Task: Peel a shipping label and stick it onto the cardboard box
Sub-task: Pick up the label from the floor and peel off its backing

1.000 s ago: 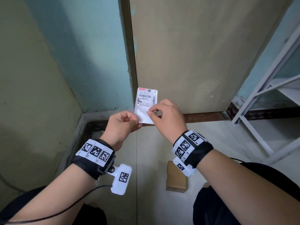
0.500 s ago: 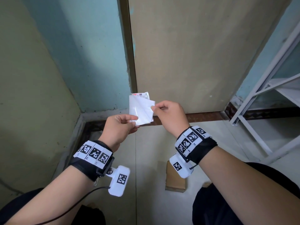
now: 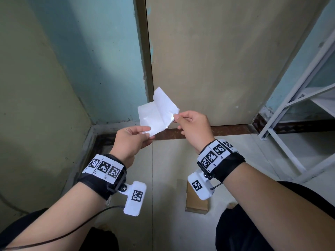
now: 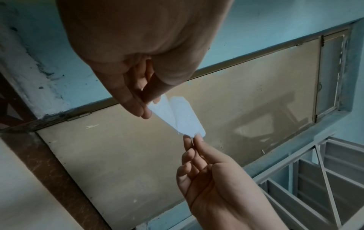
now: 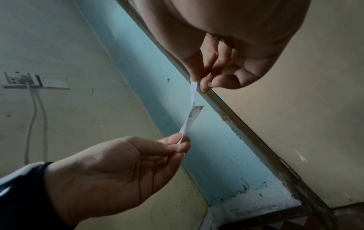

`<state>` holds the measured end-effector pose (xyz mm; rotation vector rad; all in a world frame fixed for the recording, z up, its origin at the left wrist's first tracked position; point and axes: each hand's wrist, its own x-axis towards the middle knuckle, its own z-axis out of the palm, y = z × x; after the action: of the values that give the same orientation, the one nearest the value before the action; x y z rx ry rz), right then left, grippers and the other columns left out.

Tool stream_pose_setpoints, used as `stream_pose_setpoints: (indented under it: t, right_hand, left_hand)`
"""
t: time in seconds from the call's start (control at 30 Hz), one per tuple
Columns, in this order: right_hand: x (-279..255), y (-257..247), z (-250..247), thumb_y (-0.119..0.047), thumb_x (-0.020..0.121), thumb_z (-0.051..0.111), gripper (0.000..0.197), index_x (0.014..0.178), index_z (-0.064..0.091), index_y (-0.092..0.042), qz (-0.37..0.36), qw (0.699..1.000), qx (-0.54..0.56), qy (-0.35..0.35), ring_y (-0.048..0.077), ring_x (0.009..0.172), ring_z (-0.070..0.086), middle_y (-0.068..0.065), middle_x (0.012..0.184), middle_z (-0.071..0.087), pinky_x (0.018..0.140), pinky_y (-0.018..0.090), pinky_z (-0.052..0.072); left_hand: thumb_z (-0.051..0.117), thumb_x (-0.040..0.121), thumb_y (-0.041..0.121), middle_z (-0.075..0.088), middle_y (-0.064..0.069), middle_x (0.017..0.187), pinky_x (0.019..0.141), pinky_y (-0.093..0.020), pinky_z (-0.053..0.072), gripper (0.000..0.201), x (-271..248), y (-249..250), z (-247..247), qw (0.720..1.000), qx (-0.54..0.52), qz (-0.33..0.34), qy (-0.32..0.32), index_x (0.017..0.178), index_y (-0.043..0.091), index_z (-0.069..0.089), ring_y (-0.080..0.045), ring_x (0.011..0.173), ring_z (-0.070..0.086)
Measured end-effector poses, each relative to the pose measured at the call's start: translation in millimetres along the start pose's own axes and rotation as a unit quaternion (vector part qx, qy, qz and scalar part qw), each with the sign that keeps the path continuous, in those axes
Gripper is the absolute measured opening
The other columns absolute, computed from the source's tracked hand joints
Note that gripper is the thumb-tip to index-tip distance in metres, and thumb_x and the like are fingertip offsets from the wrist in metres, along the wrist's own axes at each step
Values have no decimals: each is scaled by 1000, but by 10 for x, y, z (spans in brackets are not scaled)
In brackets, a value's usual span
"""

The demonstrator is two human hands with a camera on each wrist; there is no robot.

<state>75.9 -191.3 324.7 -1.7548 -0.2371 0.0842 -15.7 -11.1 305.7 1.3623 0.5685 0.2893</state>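
Chest-high in front of me, the shipping label [image 3: 167, 107] is peeled open from its glossy backing paper [image 3: 147, 116] like a book, joined only along the far fold. Both white inner faces point at me. My left hand [image 3: 147, 131] pinches the backing's lower corner. My right hand [image 3: 175, 117] pinches the label's right corner. In the left wrist view, the left hand [image 4: 146, 109] and right hand [image 4: 194, 137] hold the two pale sheets [image 4: 185, 119]. Print shows on an outer face [image 5: 194, 115] in the right wrist view. The small cardboard box [image 3: 196, 207] lies on the floor between my knees, partly hidden by the right wrist camera.
A beige door [image 3: 217, 60] stands straight ahead, with a blue-green wall corner [image 3: 99, 78] to its left. A white metal rack [image 3: 290, 115] fills the right side. A wall socket with plugged cables [image 5: 25, 80] is on the left wall. A black cable [image 3: 72, 230] trails from my left wrist.
A second ago the printed face pointed at me and my right fingers picked at its lower corner. The right hand has since pulled the label off rightward, and the hands have moved apart.
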Motion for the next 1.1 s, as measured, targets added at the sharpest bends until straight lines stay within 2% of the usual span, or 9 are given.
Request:
stream_pose_setpoints:
  t: [0.1,0.2,0.4,0.53,0.63,0.8,0.93,1.0,1.1]
  right_hand:
    - [2,5,13,-25,100,72,16,97,77,-10,6,1000,19,8,-7,57,63,3,94,82,72,30,57]
    - [8,15,21,-24,100,71,13,94,77,-14,13,999,31,15,-7,57,63,0,91,81,70,27,57]
    - [-12,20,53,-17,102,69,11,93,74,-15,25,997,72,21,-6,56,60,-4,81,74,59,15,52]
    - [-32,28,93,-18,101,71,19,84,71,-24,15,997,70,30,4,62,62,1,80,74,67,23,55]
    - [-53,25,124,-16,102,70,20,84,69,-24,7,996,78,34,3,60,61,6,82,74,68,24,56]
    - [-80,16,139,-13,104,65,20,86,66,-21,-2,996,89,13,-2,59,61,-6,79,75,62,16,53]
    - [-68,24,149,-14,105,63,19,88,64,-22,1,996,85,7,-2,61,65,-5,84,77,59,15,51]
    - [-64,40,164,-13,106,62,18,89,63,-20,8,995,97,14,0,63,66,-2,83,75,61,18,53]
    - [-59,45,153,-14,109,57,15,95,61,-16,33,989,139,37,10,73,72,-2,79,74,73,28,61]
  left_hand:
    - [62,101,-17,77,-11,73,76,-25,69,22,12,3,-4,1000,-20,-9,6,97,1,74,-20,72,77]
    - [62,101,-17,78,-9,71,77,-26,69,21,24,0,-9,999,-31,-14,9,98,1,74,-17,68,78]
    - [59,101,-20,74,-19,91,76,-27,69,23,35,27,4,994,-92,-56,18,101,-3,73,-21,72,80]
    - [57,100,-21,75,-22,97,69,-25,69,24,45,50,-13,987,-121,-100,26,104,-4,73,-25,79,80]
    - [56,101,-21,75,-22,96,63,-24,67,25,47,52,-11,984,-127,-120,26,102,-2,72,-25,81,79]
    - [68,99,-12,76,-18,92,65,-23,67,13,68,31,-10,985,-134,-102,39,102,-1,73,-24,79,75]
    - [71,98,-10,77,-18,93,64,-23,66,10,97,19,-26,984,-144,-91,52,100,-1,74,-23,76,74]
    - [71,98,-10,77,-18,96,66,-23,67,9,95,13,-17,985,-144,-85,52,100,-2,74,-24,77,74]
    - [71,98,-12,76,-18,98,70,-24,67,11,103,-5,-35,985,-139,-80,62,100,-2,73,-25,80,74]
